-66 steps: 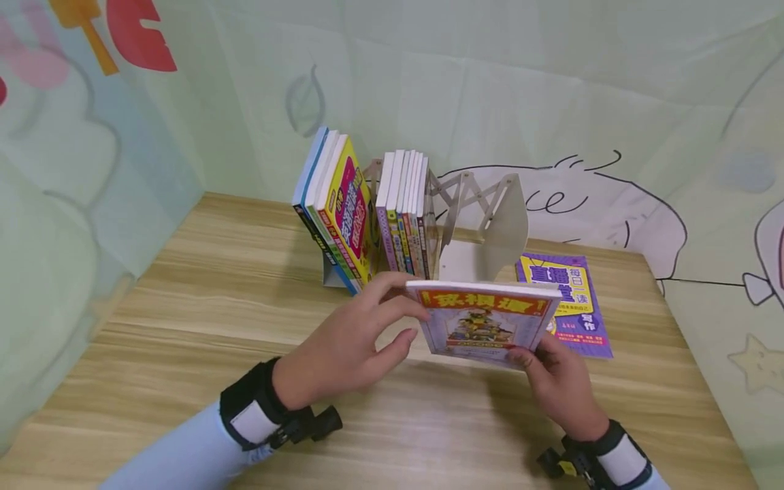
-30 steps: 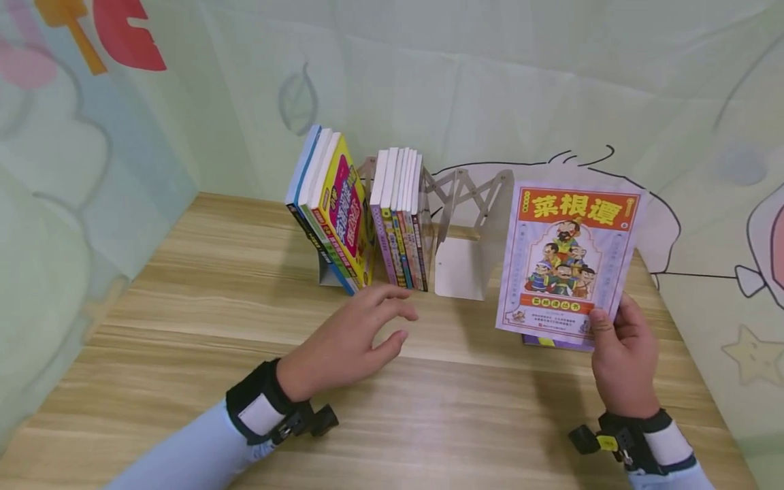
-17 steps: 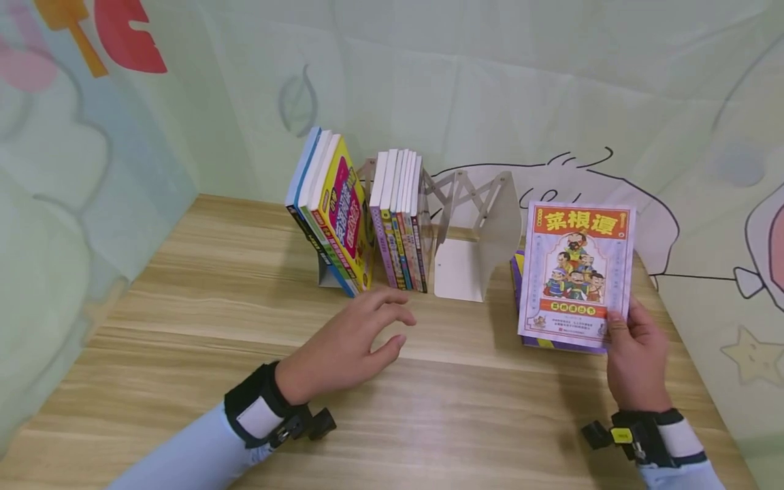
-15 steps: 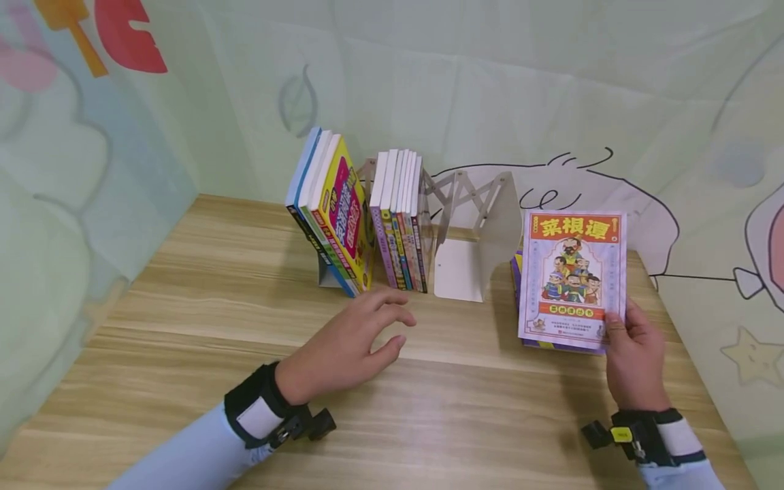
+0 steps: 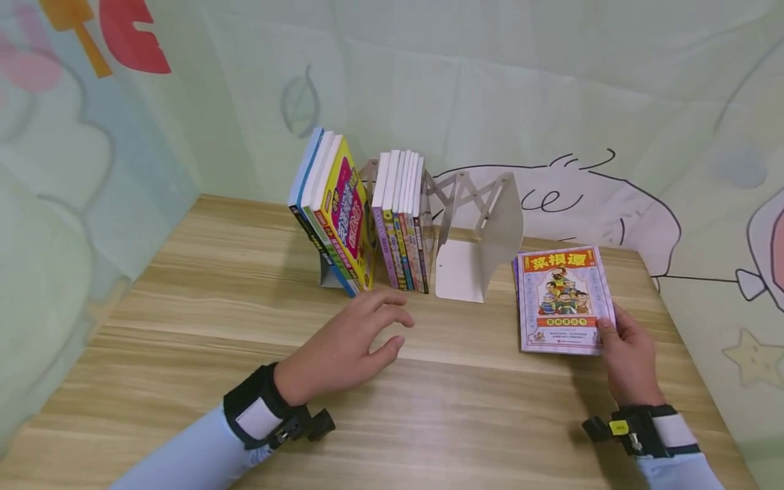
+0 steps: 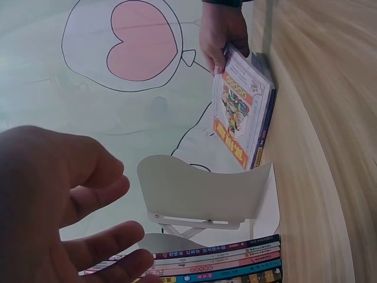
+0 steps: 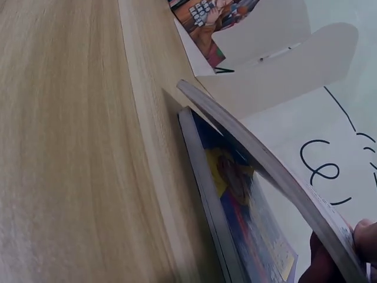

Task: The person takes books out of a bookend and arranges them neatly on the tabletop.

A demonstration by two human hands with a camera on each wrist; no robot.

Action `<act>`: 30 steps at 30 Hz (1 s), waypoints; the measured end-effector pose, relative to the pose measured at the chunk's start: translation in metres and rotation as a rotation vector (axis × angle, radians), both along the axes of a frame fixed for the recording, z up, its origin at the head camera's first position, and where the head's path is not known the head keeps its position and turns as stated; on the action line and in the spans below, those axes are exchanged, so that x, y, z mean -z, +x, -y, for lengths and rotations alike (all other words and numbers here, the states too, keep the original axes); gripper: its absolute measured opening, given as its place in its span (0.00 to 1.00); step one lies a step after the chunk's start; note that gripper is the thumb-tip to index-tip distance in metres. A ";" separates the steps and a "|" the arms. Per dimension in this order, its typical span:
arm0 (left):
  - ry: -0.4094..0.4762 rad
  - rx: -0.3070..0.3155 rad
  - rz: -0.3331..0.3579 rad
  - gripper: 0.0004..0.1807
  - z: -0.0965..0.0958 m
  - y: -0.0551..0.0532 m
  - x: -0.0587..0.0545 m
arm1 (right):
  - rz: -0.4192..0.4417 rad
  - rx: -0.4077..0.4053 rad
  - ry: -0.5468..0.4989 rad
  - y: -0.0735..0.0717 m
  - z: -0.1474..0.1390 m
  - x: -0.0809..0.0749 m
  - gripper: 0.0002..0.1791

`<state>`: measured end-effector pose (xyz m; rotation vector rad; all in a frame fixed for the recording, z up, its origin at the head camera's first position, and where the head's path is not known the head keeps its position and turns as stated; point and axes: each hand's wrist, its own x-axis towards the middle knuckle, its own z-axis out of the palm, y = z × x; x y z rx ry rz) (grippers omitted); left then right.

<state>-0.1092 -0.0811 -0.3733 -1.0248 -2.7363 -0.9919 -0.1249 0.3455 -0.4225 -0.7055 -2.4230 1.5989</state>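
My right hand (image 5: pixel 633 357) pinches the lower right corner of a thin book (image 5: pixel 566 299), thumb on its cover. The cover is pale lilac with an orange-red title band and cartoon figures. Beneath lies a purple book (image 7: pixel 203 177), almost wholly covered in the head view. In the right wrist view the held book slants over it, with a wedge-shaped gap between the two. My left hand (image 5: pixel 349 347) holds nothing. It hovers over the table with loosely bent fingers, in front of the book rack (image 5: pixel 505 221).
Several thin books (image 5: pixel 401 224) stand upright in the rack's middle section. Larger books (image 5: pixel 343 211) lean at its left end. The rack's right section shows a bare white base plate (image 5: pixel 461 269). A printed cloth wall (image 5: pixel 392 88) rises behind the wooden table (image 5: pixel 429 422).
The held book has moved right, away from my left hand, then lowered and tilted flatter over the purple book. My left hand has drawn back slightly and then stayed nearly still.
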 end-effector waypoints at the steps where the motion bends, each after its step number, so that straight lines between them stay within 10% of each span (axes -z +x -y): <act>1: -0.002 0.001 0.004 0.10 0.000 0.000 0.000 | 0.006 -0.005 0.019 -0.001 -0.001 0.001 0.29; 13: -0.015 0.010 0.009 0.11 -0.001 0.001 0.003 | 0.212 -0.113 0.130 -0.007 -0.012 0.013 0.33; 30: -0.034 0.015 0.050 0.10 0.001 0.002 0.005 | 0.182 0.012 0.158 -0.014 -0.015 0.019 0.31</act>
